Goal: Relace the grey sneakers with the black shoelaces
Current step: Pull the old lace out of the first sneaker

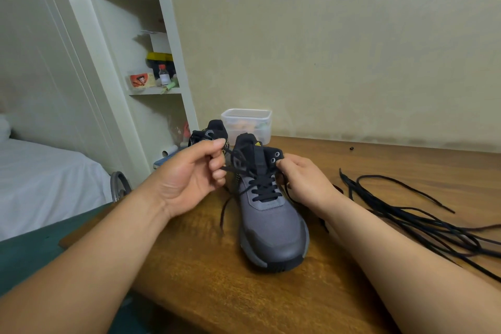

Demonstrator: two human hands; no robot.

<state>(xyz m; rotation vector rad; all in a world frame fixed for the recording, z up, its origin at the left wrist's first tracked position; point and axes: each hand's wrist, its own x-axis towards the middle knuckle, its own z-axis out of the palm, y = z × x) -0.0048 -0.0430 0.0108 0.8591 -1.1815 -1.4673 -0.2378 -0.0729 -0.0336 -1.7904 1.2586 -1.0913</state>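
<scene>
A grey sneaker (272,228) stands on the wooden table (206,274), toe toward me, with a black lace (264,190) crossed through its lower eyelets. My left hand (191,176) pinches one end of that lace at the shoe's left side, near the collar. My right hand (306,179) holds the right eyelet flap at the top, thumb and finger beside the metal eyelets. The lace's loose tail (223,211) hangs down onto the table on the left. A second grey sneaker (208,131) stands behind, partly hidden by my left hand.
A bundle of loose black shoelaces (423,219) lies spread on the table at the right. A clear plastic container (246,123) stands against the wall behind the shoes. A white shelf unit (141,43) and a bed (46,179) are at the left.
</scene>
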